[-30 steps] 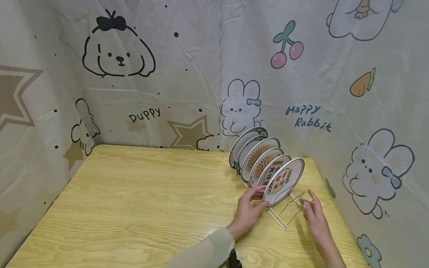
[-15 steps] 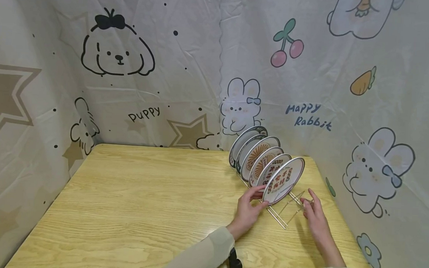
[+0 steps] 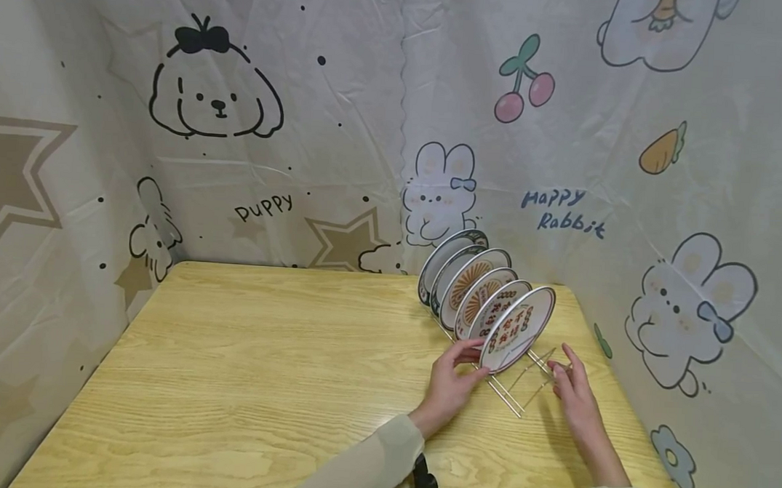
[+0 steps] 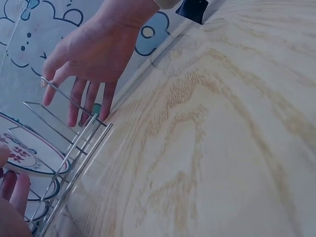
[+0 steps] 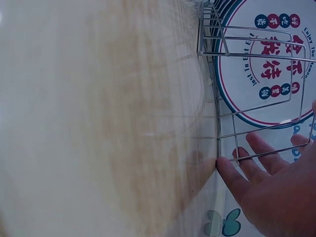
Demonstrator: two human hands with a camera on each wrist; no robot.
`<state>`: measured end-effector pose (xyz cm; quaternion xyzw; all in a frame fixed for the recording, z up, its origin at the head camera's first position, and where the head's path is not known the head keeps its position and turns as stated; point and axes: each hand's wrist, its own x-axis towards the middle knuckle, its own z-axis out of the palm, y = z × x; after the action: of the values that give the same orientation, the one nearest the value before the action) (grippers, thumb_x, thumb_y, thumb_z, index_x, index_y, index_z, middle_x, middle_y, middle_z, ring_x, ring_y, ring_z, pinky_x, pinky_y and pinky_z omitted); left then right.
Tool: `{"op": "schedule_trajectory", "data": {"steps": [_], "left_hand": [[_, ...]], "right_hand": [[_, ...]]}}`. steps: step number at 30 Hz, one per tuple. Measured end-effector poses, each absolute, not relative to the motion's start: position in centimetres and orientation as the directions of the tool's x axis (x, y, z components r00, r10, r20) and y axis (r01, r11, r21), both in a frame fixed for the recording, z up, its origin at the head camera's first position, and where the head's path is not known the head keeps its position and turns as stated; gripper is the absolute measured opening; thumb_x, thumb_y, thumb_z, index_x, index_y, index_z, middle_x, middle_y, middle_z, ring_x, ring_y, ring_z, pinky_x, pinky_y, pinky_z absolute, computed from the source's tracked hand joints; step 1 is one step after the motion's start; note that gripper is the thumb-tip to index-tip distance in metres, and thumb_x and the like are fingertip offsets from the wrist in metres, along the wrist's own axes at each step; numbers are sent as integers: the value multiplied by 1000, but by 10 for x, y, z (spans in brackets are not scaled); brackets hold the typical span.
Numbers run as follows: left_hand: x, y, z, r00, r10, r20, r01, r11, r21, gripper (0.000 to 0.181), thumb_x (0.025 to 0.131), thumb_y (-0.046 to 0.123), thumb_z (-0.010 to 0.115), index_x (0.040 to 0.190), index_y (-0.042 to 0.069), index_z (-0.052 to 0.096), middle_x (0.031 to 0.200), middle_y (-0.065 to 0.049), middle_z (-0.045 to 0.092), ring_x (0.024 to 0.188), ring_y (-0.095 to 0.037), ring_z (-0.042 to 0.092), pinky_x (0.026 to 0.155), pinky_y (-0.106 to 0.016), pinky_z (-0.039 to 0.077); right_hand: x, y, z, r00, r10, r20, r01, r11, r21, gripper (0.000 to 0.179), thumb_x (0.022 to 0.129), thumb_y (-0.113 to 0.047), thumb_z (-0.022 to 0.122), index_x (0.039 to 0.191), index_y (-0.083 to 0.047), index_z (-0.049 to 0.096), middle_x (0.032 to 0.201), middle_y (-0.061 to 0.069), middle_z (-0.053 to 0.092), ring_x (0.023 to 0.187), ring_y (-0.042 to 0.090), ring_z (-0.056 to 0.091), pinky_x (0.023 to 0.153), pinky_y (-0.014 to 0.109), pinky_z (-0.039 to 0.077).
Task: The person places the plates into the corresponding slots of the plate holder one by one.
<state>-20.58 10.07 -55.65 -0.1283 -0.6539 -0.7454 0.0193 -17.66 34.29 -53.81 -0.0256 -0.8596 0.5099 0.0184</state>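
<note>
A wire dish rack [image 3: 506, 396] stands at the table's right side with several patterned plates upright in a row. The nearest plate [image 3: 517, 329] is white with red lettering and leans slightly. My left hand [image 3: 450, 392] grips this plate's lower left edge, thumb in front and fingers behind. At the rack's near right end, my right hand [image 3: 577, 398] holds the corner of a wire loop [image 4: 66, 96] between thumb and forefinger. Its other fingers [image 5: 252, 168] extend loosely beside the rack, as the right wrist view shows. The left hand's palm is mostly out of the left wrist view.
The wood-grain table [image 3: 241, 368] stretches to the left of the rack. A printed cloth [image 3: 344, 125] hangs behind the table and along its right side, close to the plates. Black objects [image 3: 425, 478] show near both sleeves at the front edge.
Both hands, the rack and the plates keep practically the same positions. Only the left forearm and sleeve have shifted very slightly left.
</note>
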Motion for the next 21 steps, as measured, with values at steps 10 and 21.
{"op": "schedule_trajectory", "data": {"steps": [10,21], "left_hand": [[-196,93,-545,-934,-20,356,355,-163,921,50,85,2,82,131,8,63,111,-21,68,101,-34,68,81,-31,65],[-168,104,-532,-878,255,404,382,-132,915,39,95,12,75,132,8,64,118,-18,69,106,-37,68,83,-25,62]], "right_hand": [[-174,340,-534,-998,61,5,25,467,-884,64,115,-37,24,166,-10,-3,157,33,38,142,39,38,119,55,39],[-173,338,-533,-997,60,57,-21,485,-874,61,115,-31,30,165,-4,10,147,37,48,107,-20,43,87,-2,39]]}}
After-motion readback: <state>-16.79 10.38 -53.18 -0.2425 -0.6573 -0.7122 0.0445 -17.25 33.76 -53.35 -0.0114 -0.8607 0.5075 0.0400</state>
